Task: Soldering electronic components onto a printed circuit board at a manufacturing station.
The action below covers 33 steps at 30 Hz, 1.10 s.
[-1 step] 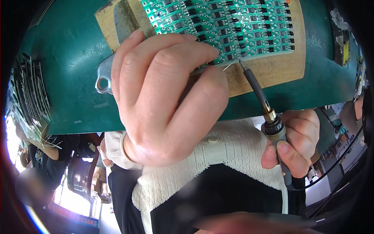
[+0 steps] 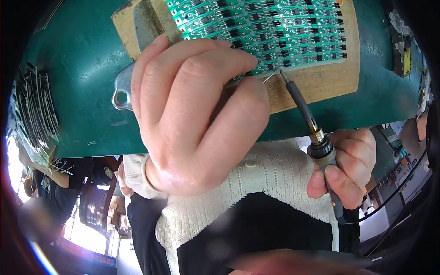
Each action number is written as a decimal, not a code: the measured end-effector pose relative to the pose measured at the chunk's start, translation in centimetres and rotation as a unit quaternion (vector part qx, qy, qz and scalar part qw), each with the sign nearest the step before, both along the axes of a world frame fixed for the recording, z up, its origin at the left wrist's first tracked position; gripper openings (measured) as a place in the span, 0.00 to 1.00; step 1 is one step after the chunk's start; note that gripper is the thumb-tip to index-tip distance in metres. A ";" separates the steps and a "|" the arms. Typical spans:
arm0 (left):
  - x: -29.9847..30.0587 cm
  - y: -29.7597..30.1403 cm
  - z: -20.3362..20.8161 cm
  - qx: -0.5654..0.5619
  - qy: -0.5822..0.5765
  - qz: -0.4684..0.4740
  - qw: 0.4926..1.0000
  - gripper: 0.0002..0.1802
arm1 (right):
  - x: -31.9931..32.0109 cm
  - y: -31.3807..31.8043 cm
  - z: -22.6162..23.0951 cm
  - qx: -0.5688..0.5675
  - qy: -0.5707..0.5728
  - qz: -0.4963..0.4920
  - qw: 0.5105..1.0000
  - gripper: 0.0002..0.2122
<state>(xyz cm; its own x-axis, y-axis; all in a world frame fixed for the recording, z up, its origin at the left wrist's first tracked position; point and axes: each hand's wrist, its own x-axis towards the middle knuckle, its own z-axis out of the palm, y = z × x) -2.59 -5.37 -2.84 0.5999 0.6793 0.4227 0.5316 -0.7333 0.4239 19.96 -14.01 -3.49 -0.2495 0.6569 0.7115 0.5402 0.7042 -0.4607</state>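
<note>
Nothing has moved between the 2 pictures, so the work sits at the same joint. The left hand [image 2: 192, 114] is pinched shut, thumb against fingers, and a thin wire [image 2: 270, 77] pokes out of it to the board's [image 2: 275, 27] lower edge. The right hand [image 2: 348, 167] is wrapped around the iron [image 2: 302, 103], low on the handle, with the tip touching the board right beside the wire end (can't tell if anything is melting). The board is a green panel with rows of small black chips, lying on a wood block [image 2: 321, 85]. That rests on a green bench [image 2: 82, 68], along with a metal tab [image 2: 121, 94] with 1 hole and a stack of boards [image 2: 34, 110] far left. The room past the bench edge is bright and blurry.
</note>
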 end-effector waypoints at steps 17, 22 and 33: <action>0.0 0.1 -0.2 0.003 -0.014 -0.005 1.000 0.11 | -0.3 0.0 0.2 -0.008 -0.017 -0.021 1.000 0.12; 0.0 0.1 -0.2 0.010 -0.016 -0.006 1.000 0.11 | 0.1 -0.1 0.5 -0.014 -0.019 -0.001 1.000 0.14; 0.3 -1.1 1.3 -0.028 -0.154 -0.037 0.987 0.17 | -0.8 2.3 3.2 -0.240 0.021 0.023 0.970 0.20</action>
